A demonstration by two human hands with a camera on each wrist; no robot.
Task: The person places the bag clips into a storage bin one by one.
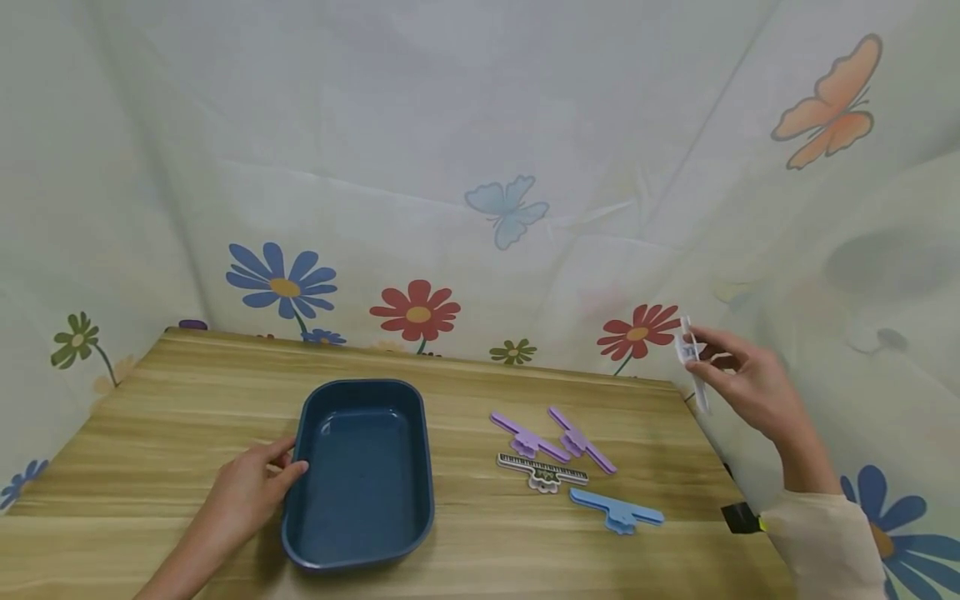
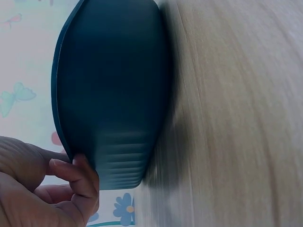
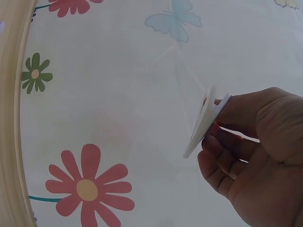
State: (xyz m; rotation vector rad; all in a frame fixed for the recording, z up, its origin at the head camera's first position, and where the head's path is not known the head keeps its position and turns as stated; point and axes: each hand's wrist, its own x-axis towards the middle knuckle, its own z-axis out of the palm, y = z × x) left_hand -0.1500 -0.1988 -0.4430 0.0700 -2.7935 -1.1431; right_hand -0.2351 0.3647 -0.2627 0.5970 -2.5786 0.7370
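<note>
A dark blue rectangular tray (image 1: pixel 360 533) lies on the wooden table (image 1: pixel 187 400). My left hand (image 1: pixel 251 483) rests against the tray's left rim (image 2: pixel 64 142), fingers touching its edge. My right hand (image 1: pixel 731 371) is raised off the table's right edge and pinches a white sealing clip (image 1: pixel 692 358) between thumb and fingers; the clip (image 3: pixel 203 124) stands nearly upright. On the table right of the tray lie two purple clips (image 1: pixel 528 437) (image 1: pixel 581 440), a black-and-white patterned clip (image 1: pixel 542 471) and a light blue clip (image 1: pixel 617 510).
A flower-and-butterfly printed cloth (image 1: pixel 480 192) hangs behind and to both sides of the table. A small black object (image 1: pixel 738 517) sits at the table's right edge. Bare wood lies left of the tray and along the front.
</note>
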